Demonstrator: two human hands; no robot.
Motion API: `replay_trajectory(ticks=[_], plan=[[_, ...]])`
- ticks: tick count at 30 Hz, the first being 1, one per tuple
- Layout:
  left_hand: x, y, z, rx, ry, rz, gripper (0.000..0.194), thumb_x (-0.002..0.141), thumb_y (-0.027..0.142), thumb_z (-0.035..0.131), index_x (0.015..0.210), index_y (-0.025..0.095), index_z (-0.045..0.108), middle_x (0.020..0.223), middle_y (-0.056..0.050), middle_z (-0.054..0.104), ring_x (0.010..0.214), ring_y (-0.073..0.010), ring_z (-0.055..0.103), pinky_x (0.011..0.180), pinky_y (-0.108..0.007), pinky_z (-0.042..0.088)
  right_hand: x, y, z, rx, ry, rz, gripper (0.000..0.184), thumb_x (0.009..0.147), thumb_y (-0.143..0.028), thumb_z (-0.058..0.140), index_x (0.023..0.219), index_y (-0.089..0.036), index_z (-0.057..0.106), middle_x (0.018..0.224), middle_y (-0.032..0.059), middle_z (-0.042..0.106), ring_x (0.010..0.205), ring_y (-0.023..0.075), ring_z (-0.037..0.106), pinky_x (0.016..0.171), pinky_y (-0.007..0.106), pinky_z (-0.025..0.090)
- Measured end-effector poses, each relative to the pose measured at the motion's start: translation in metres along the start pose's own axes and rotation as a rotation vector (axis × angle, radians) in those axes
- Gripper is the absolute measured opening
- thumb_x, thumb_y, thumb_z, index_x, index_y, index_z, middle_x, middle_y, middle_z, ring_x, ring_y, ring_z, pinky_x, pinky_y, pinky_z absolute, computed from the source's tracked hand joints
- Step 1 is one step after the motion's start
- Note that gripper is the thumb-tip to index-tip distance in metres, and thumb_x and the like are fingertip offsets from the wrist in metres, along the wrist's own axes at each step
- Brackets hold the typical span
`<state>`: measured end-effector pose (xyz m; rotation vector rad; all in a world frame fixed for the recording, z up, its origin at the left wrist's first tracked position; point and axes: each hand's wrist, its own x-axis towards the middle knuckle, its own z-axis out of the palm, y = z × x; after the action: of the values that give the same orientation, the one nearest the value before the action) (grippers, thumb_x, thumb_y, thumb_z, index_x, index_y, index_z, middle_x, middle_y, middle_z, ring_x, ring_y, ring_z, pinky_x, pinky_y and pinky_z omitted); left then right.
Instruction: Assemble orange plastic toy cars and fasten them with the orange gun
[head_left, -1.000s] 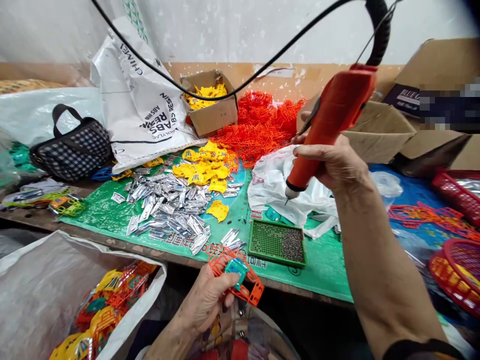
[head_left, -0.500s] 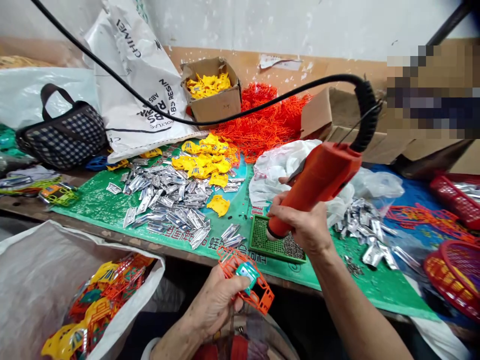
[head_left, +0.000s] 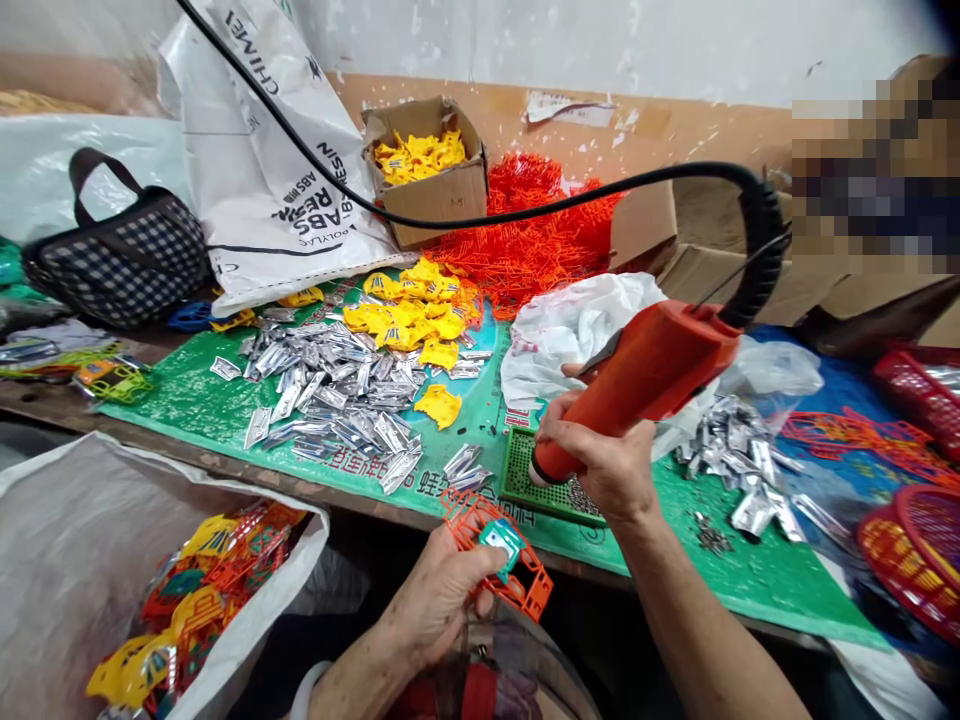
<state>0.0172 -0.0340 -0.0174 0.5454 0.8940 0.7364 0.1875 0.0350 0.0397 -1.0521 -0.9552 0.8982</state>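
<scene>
My right hand (head_left: 604, 455) is closed around a red electric screwdriver (head_left: 645, 380) with a black cable. The tool slants down, its pale tip over a green perforated tray (head_left: 517, 470) that holds small metal screws (head_left: 581, 498). In front of the table edge, my left hand (head_left: 442, 585) grips an orange plastic frame (head_left: 529, 580), the thumb pressing on a teal piece (head_left: 501, 548) set in it. Silvery plates (head_left: 352, 400) lie piled on the green sheet left of the tray, with yellow plastic shells (head_left: 412, 315) behind them.
An open white sack (head_left: 45, 560) of assembled pieces stands at lower left. Farther back are a cardboard box (head_left: 442, 205), a heap of orange frames (head_left: 525, 240) and a checkered bag (head_left: 124, 265). Red baskets (head_left: 911, 540) sit at right. The screwdriver's black cable (head_left: 517, 210) arcs across the view.
The screwdriver and my right hand have shifted slightly right in view, its tip still over the tray. My left hand keeps hold of the orange frame, nearly unmoved.
</scene>
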Motion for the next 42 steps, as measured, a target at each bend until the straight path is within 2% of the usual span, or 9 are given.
replay_trajectory(ticks=[4,8,12,16,23,30,32,37,42], plan=[[-0.001,0.000,0.001,-0.008,0.009,0.012,0.024,0.069,0.020,0.073,0.092,0.018,0.067,0.079,0.000,0.062,0.066,-0.0105,0.057,0.061,-0.019,0.049,0.000,0.001,0.000,0.005,0.024,0.000,0.015,0.058,-0.015,0.077,0.067,-0.017,0.065,0.064,-0.0018,0.063,0.055,0.0141,0.057,0.055,0.032,0.050],[-0.001,-0.002,0.000,-0.006,0.015,0.018,0.022,0.069,0.020,0.073,0.091,0.019,0.068,0.077,0.001,0.061,0.063,-0.0095,0.055,0.065,-0.021,0.051,0.001,0.004,-0.003,-0.022,-0.010,-0.024,0.011,0.062,-0.016,0.076,0.063,-0.017,0.064,0.063,-0.0014,0.063,0.054,0.0137,0.056,0.056,0.033,0.050],[0.001,-0.003,-0.001,-0.013,0.012,0.024,0.026,0.068,0.019,0.074,0.093,0.019,0.069,0.074,0.002,0.058,0.059,-0.0082,0.050,0.063,-0.021,0.050,0.000,0.004,-0.003,-0.005,-0.007,-0.038,0.013,0.061,-0.015,0.075,0.066,-0.017,0.063,0.063,-0.0015,0.062,0.056,0.0141,0.057,0.057,0.033,0.051],[0.002,-0.003,-0.001,-0.006,0.023,0.026,0.030,0.067,0.019,0.075,0.096,0.018,0.068,0.076,0.001,0.060,0.066,-0.0113,0.056,0.057,-0.019,0.047,-0.003,0.002,0.001,0.015,0.023,-0.030,0.019,0.058,-0.014,0.076,0.071,-0.018,0.063,0.064,-0.0021,0.063,0.057,0.0141,0.057,0.056,0.031,0.048],[0.002,-0.004,0.000,0.032,0.040,0.042,0.030,0.067,0.021,0.074,0.096,0.017,0.068,0.077,0.001,0.062,0.057,-0.0081,0.050,0.041,-0.016,0.032,-0.005,0.004,0.000,0.009,0.020,-0.047,0.019,0.058,-0.013,0.077,0.071,-0.018,0.064,0.065,-0.0025,0.064,0.057,0.0134,0.057,0.056,0.030,0.048],[0.006,-0.009,-0.002,0.057,0.040,0.076,0.030,0.068,0.025,0.077,0.095,0.017,0.068,0.082,-0.003,0.067,0.062,-0.0108,0.058,0.045,-0.016,0.036,-0.003,-0.006,-0.004,0.073,-0.017,-0.060,0.010,0.063,-0.013,0.075,0.063,-0.016,0.066,0.062,-0.0016,0.063,0.055,0.0143,0.058,0.055,0.031,0.048],[0.006,-0.010,-0.002,0.073,0.034,0.096,0.026,0.069,0.024,0.075,0.093,0.017,0.067,0.079,-0.001,0.063,0.058,-0.0090,0.054,0.042,-0.015,0.034,-0.004,-0.017,-0.003,0.121,-0.009,-0.075,0.012,0.062,-0.012,0.076,0.070,-0.017,0.067,0.062,-0.0025,0.063,0.053,0.0142,0.058,0.055,0.031,0.048],[0.007,-0.012,-0.002,0.129,0.036,0.104,0.023,0.072,0.019,0.068,0.094,0.016,0.066,0.076,0.001,0.058,0.050,-0.0062,0.044,0.038,-0.015,0.031,-0.021,-0.043,0.004,0.252,-0.111,-0.083,0.042,0.065,-0.012,0.073,0.104,-0.025,0.065,0.065,-0.0044,0.066,0.057,0.0151,0.059,0.058,0.032,0.051],[0.008,-0.012,-0.003,0.115,0.023,0.087,0.019,0.071,0.023,0.070,0.088,0.016,0.064,0.070,0.003,0.055,0.051,-0.0070,0.043,0.039,-0.016,0.032,-0.043,-0.046,0.010,0.298,-0.204,-0.056,0.056,0.070,-0.012,0.072,0.122,-0.029,0.058,0.072,-0.0036,0.066,0.062,0.0153,0.061,0.063,0.033,0.054]])
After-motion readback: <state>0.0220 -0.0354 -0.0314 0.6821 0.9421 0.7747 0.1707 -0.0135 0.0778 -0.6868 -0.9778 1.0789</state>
